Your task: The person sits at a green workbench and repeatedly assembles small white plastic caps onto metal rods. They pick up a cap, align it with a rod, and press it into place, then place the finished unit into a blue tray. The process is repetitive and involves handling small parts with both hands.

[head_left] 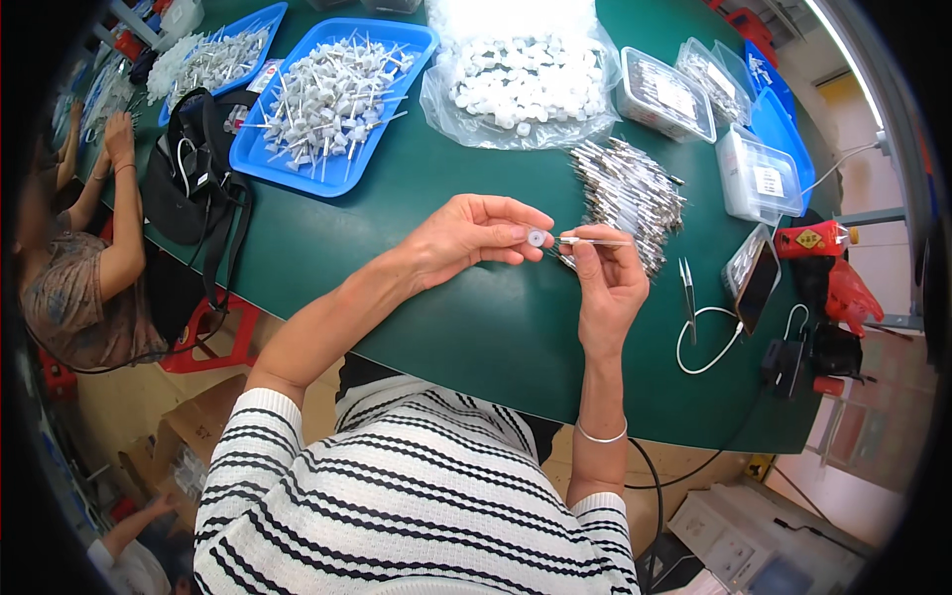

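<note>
Between thumb and fingers, my left hand [474,238] pinches a small round white plastic cap [536,238] with a hole in its centre. Just right of it, my right hand [610,288] grips a thin metal-and-white rod [595,242], its tip pointing left at the cap. Whether tip and cap touch, I cannot tell. Beyond my right hand lies a pile of similar slim metal rods [630,193]. A clear bag [436,111] full of white caps [531,84] is spread farther back.
A blue tray [349,177] of capped rods stands at the back left beside a black bag [188,188]. Clear plastic boxes [759,178], tweezers [687,297], a white cable [684,357] and a phone [759,288] lie on the right. A co-worker [89,258] sits at the left.
</note>
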The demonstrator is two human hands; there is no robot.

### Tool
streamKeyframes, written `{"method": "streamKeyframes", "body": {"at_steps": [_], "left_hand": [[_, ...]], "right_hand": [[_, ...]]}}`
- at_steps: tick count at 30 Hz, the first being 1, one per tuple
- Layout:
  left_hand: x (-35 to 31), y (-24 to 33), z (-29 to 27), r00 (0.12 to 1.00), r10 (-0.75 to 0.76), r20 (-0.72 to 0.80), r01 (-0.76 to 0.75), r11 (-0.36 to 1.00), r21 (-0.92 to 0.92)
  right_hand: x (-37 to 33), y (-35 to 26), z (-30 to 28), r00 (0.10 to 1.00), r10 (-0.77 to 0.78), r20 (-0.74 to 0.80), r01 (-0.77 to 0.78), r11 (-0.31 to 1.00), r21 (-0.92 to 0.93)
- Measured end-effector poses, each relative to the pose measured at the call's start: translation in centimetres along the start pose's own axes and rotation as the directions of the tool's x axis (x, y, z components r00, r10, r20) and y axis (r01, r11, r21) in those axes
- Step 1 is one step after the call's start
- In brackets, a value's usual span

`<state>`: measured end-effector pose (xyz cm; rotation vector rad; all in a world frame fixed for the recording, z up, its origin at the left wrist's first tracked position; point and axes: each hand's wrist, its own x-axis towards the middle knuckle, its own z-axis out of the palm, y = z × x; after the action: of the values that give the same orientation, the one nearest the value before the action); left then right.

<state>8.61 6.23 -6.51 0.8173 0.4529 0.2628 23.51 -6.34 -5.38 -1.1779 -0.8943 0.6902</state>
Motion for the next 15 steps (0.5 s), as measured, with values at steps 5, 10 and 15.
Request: {"method": "streamKeyframes", "body": {"at_steps": [5, 10, 15], "left_hand": [[0.02, -0.06, 0.26, 1.000, -0.014, -0.020, 0.014, 1.000, -0.007], [0.10, -0.16, 0.33, 0.999, -0.030, -0.026, 0.030, 1.000, -0.008], [0.12, -0.15, 0.44, 0.999, -0.029, -0.028, 0.028, 0.999, -0.015]], "right_hand": [[-0.28, 0.17, 0.37, 0.999, -0.034, 0.001, 0.034, 0.999, -0.025], [-0.38, 0.65, 0.18, 0.997, -0.076, 0.010, 0.077, 0.994, -0.082], [-0.39, 0.61, 0.42, 0.993, -0.119, -0.001, 0.117, 0.979, -0.169]]}}
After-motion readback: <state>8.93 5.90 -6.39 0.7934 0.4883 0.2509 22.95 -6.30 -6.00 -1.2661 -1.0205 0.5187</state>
